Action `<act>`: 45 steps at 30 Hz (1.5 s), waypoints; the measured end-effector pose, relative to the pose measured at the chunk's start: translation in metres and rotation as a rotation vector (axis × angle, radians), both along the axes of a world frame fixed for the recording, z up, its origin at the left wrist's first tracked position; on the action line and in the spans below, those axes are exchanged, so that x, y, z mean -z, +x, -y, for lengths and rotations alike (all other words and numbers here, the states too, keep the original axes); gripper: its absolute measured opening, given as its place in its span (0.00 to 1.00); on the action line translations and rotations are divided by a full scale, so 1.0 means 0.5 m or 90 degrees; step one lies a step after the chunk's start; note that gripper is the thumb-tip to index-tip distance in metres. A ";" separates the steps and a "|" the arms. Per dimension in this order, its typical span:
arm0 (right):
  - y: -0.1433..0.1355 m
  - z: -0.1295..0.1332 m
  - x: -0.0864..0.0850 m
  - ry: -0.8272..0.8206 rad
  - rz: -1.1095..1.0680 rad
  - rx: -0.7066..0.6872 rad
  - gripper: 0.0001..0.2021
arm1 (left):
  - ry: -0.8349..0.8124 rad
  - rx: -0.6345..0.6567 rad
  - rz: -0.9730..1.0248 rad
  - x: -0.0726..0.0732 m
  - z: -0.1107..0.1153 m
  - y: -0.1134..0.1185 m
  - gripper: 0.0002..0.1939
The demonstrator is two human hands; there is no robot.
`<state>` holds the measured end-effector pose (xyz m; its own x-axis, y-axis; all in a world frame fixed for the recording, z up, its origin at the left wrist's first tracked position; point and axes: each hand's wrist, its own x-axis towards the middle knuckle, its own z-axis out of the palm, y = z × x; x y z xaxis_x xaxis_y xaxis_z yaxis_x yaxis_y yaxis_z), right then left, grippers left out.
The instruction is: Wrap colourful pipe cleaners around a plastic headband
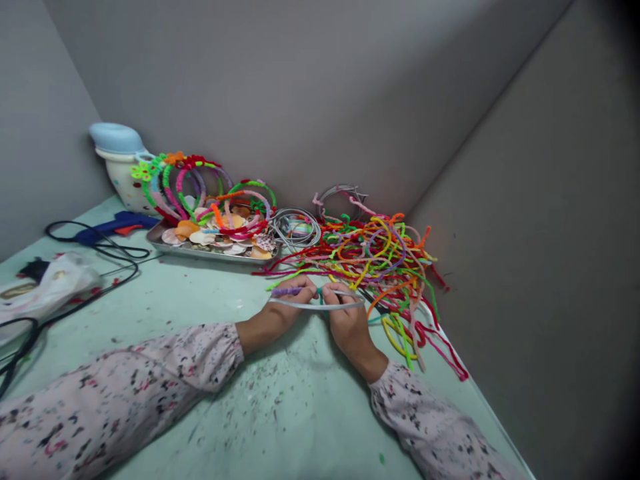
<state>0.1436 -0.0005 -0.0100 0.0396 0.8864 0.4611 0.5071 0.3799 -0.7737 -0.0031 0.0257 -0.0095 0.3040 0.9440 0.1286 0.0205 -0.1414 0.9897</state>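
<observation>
A thin grey wire hoop (327, 307) is held level between both hands above the table. Purple pipe cleaner (285, 291) is wound round its left part. My left hand (280, 317) is closed on the hoop beside that purple winding. A teal pipe cleaner (320, 293) crosses the hoop between my fingertips, and its loose end hangs down. My right hand (347, 328) pinches the teal pipe cleaner against the hoop. Part of the hoop is hidden behind the fingers.
Behind my hands, a metal tray (215, 255) holds shells and several wrapped hoops (173, 190). Loose pipe cleaners (380, 250) pile up at right, beside coiled wire (297, 228). Leftward are a blue glue gun (113, 228), black cord (97, 297), plastic bag (65, 283) and lidded container (125, 177).
</observation>
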 end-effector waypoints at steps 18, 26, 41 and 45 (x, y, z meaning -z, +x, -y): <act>0.000 -0.002 -0.001 -0.059 -0.008 -0.014 0.12 | 0.012 -0.020 0.021 0.006 -0.003 0.001 0.13; 0.001 -0.001 0.005 -0.131 -0.048 -0.020 0.14 | 0.016 0.033 0.048 0.007 0.002 -0.003 0.12; 0.001 0.000 0.005 -0.167 -0.066 -0.025 0.15 | 0.026 0.020 0.020 0.020 -0.006 -0.005 0.12; 0.001 0.000 0.007 -0.195 -0.109 -0.023 0.16 | 0.045 0.030 0.008 0.001 0.002 -0.006 0.11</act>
<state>0.1440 -0.0006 -0.0135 0.0589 0.9848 0.1632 0.3503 0.1327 -0.9272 -0.0062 0.0249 -0.0099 0.3457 0.9171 0.1984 0.0001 -0.2115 0.9774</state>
